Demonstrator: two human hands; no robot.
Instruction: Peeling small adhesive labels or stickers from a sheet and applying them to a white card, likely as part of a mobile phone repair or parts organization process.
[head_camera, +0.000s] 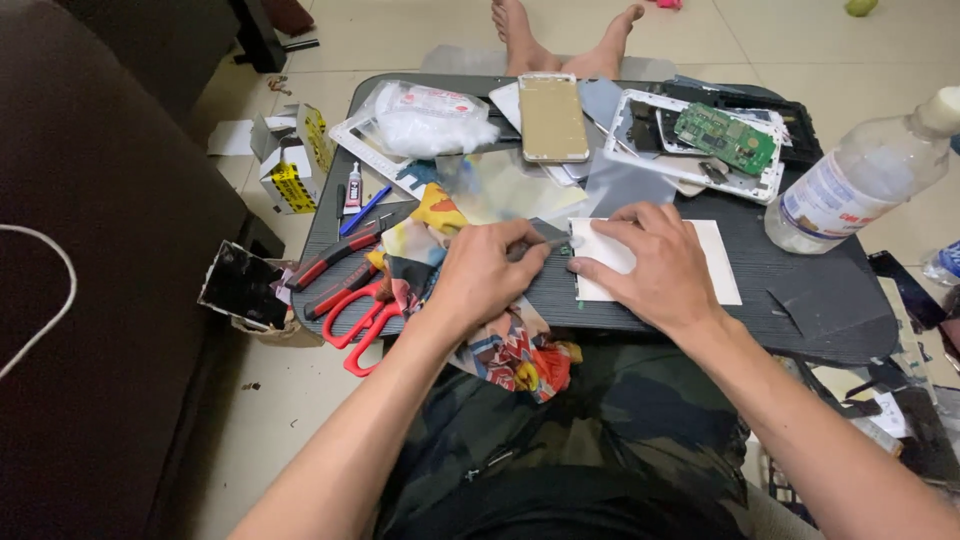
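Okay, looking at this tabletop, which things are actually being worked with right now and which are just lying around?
In use:
left hand, gripping a thin tool
right hand, pressing down the white panel

Lying about:
red scissors
red-handled pliers
green circuit board
gold phone back
plastic bottle
glue tube
blue pen
bag of white wadding

left hand (487, 268) seemingly pinching; right hand (650, 262) flat

Two hands: left hand (487, 268), right hand (650, 262). Under the right hand, one white panel (718, 262). Left of the left hand, one red scissors (362, 322). Beyond the right hand, one green circuit board (725, 136), one plastic bottle (850, 180)
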